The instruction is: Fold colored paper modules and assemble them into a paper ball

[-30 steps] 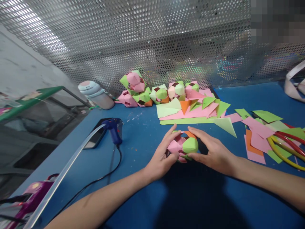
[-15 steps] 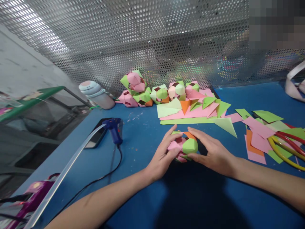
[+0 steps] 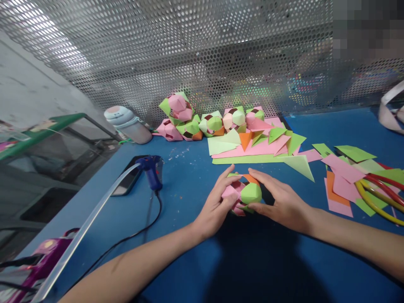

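Observation:
A folded paper ball (image 3: 251,193) in pink, green and orange sits between my two hands over the blue table. My left hand (image 3: 217,202) is curled round its left side, thumb on a pink panel and fingers along the top. From the right, my right hand (image 3: 276,200) grips it, with fingertips at the orange strip on top and the thumb low on the green panel. The ball's underside and far side are hidden. Beyond it lie pink and green paper sheets (image 3: 227,159) with folded pieces on them.
Several finished paper balls (image 3: 179,107) line the perforated metal screen (image 3: 195,54). A blue glue gun (image 3: 153,174) with a clear stick rests near a phone (image 3: 126,181). At left stands a bottle (image 3: 134,126); at right are paper pieces (image 3: 344,181) and yellow-handled scissors (image 3: 370,202).
Almost nothing differs. Both hands keep their hold on the paper ball, which has shifted very slightly to the left.

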Demonstrator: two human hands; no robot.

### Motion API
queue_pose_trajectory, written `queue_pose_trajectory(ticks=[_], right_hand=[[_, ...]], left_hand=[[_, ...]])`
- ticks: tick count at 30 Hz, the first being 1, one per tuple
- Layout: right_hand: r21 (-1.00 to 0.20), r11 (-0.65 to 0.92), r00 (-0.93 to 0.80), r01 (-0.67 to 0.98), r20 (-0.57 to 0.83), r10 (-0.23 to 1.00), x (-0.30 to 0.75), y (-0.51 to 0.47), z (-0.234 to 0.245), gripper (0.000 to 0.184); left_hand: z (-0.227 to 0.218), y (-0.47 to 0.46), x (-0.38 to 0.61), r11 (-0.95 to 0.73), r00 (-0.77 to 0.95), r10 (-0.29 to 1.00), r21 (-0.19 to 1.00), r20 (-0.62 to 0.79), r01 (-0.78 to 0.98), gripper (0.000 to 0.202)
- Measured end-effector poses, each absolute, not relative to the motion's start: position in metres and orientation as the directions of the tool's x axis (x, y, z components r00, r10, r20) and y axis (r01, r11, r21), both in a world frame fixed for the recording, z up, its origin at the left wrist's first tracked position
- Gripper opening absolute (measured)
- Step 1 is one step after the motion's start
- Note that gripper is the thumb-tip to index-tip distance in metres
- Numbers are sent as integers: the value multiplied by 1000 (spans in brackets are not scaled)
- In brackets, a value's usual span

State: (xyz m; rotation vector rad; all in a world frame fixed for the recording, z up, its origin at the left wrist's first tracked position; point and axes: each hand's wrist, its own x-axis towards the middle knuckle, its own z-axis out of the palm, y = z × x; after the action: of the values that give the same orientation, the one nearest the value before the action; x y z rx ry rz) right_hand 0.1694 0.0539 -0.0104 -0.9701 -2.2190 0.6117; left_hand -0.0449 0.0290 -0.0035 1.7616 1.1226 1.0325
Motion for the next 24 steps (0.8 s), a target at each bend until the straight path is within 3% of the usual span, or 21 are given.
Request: queue_pose_trajectory(ticks=[11, 17, 24], right_hand=[[-551, 672, -541, 496, 409, 735, 169, 55, -19, 71], [-557, 657, -561, 509, 364, 743, 170, 55, -13, 73], [-462, 740, -606, 488, 431, 669, 169, 54, -12, 69]], left_hand=[[-4, 27, -42, -274, 266, 945, 905, 190, 326, 40], [-4, 25, -41, -192, 255, 957, 960, 137, 206, 52], [-5, 25, -38, -117, 211, 974, 983, 86, 138, 52]])
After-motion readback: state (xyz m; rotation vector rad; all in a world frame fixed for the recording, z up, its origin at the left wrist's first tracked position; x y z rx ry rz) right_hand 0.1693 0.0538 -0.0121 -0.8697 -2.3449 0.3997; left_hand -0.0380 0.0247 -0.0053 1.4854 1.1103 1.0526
